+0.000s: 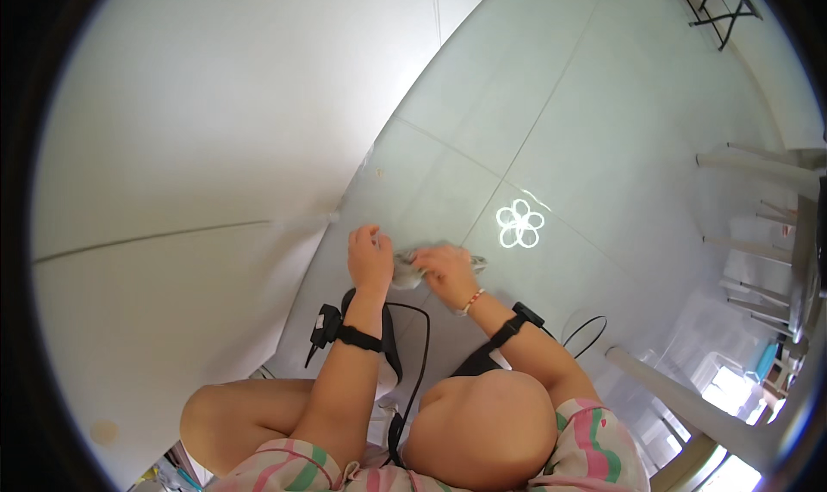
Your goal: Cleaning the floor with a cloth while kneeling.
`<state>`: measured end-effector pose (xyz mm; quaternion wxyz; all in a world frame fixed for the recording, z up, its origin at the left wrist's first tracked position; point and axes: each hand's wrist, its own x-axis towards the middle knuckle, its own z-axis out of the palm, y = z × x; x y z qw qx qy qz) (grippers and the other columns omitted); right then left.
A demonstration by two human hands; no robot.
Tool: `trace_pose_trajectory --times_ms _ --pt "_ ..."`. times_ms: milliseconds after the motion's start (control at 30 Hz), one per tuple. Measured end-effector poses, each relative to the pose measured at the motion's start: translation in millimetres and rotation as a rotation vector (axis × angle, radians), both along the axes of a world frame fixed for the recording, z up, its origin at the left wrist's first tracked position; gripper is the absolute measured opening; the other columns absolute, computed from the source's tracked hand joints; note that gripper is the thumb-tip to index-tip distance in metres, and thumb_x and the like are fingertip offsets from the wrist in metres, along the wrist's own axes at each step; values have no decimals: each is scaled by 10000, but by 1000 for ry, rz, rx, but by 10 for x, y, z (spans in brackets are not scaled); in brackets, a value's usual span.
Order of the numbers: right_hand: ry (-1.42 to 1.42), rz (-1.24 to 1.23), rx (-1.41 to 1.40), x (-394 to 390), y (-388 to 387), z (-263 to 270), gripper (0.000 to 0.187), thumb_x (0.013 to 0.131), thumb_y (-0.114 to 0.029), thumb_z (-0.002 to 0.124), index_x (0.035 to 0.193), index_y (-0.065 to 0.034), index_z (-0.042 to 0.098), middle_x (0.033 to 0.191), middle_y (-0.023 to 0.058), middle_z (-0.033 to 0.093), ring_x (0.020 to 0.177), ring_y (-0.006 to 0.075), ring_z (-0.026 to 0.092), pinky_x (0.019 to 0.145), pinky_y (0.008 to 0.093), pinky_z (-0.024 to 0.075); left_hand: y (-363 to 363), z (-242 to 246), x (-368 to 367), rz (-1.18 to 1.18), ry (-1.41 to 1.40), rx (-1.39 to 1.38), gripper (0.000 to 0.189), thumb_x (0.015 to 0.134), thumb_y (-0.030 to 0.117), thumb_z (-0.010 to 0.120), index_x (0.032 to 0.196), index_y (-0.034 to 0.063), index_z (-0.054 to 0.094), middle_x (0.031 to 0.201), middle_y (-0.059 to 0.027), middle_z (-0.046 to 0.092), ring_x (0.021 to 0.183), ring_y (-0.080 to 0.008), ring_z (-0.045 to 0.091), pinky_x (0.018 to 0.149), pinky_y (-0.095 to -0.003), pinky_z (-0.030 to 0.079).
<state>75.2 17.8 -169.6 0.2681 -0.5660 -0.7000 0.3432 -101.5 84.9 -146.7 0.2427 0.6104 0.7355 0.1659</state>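
A crumpled greyish cloth (pixel 406 275) lies on the glossy tiled floor (pixel 452 175). My right hand (pixel 450 272) grips it from above, its fingers slightly blurred, and part of the cloth sticks out past the hand on the right. Just left of the cloth, close to the base of a white panel (pixel 194 136), is my left hand (pixel 370 259). Its fingers are half curled with the back of the hand towards me, so what is between them cannot be made out. Both forearms wear black strapped devices with cables.
Clear tape (pixel 333 217) sticks at the panel's lower edge. A small yellowish spot (pixel 379 173) marks the floor ahead. Pale furniture legs (pixel 678 388) stand at the right, and a black folding stand (pixel 717 10) is at the far right. A black cable (pixel 426 343) hangs between my arms.
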Motion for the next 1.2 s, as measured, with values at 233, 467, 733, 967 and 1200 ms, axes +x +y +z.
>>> trace_pose_trajectory --times_ms 233,467,733,967,1200 --pt "399 -858 -48 1215 375 91 327 861 -46 613 1188 -42 630 1192 119 636 1131 286 573 974 377 454 -27 45 275 -206 422 -311 764 872 402 629 1424 -62 378 1503 -284 331 1368 -375 394 1113 -578 263" --pt "-234 -1178 -105 1238 1495 -141 535 888 -145 584 1404 -194 451 1455 55 443 1324 268 401 1038 560 335 60 235 470 -410 694 -538 1110 747 640 695 1473 -82 267 1509 -360 247 1417 -407 307 1146 -621 135" --pt "-380 -757 -226 1169 3380 2 608 879 -111 541 1416 -376 432 1571 -93 291 1415 208 295 1055 664 249 122 199 490 -468 775 -546 1155 711 696 686 1457 -95 298 1486 -360 300 1387 -416 359 1150 -608 148" --pt "-535 -125 48 986 2980 -15 529 839 -76 564 1274 -376 583 1421 -131 481 1288 184 456 976 623 362 123 142 524 -482 801 -574 1160 720 713 658 1459 -101 290 1489 -364 292 1382 -432 359 1148 -609 150" --pt "-343 140 220 132 1372 -23 359 794 -102 660 1049 -351 698 1257 -173 591 1096 142 524 842 493 381 93 11 294 -544 844 -452 980 785 599 656 1437 -71 360 1460 -290 395 1341 -393 421 1138 -579 211"
